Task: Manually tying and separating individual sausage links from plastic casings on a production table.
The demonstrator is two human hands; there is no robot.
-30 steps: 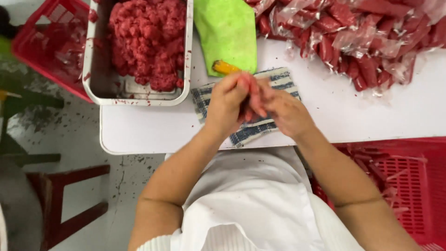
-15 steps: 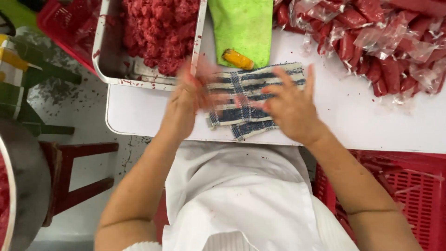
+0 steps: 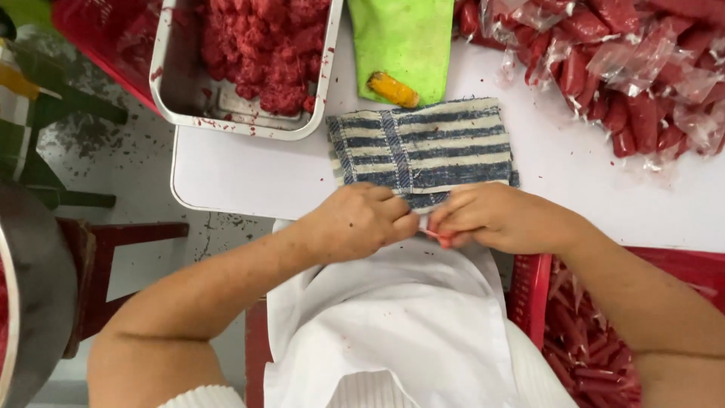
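Observation:
My left hand [image 3: 361, 221] and my right hand [image 3: 495, 217] meet fingertip to fingertip at the near edge of the white table [image 3: 242, 172]. Between the fingertips they pinch a small red piece [image 3: 433, 235], mostly hidden by the fingers. Just beyond the hands lies a blue-and-white striped cloth [image 3: 423, 148]. A metal tray [image 3: 175, 97] of red minced meat [image 3: 260, 45] stands at the far left. A pile of red sausages wrapped in clear film [image 3: 627, 68] covers the far right.
A green cloth [image 3: 400, 38] with a small orange object [image 3: 391, 89] on it lies behind the striped cloth. A red crate [image 3: 581, 325] holding wrapped sausages sits by my right side. A dark red stool [image 3: 106, 249] and a metal basin [image 3: 30, 302] are on the left.
My hands were flat and apart on the striped cloth half a second ago; they have drawn back to the table's near edge and closed together on a small red piece.

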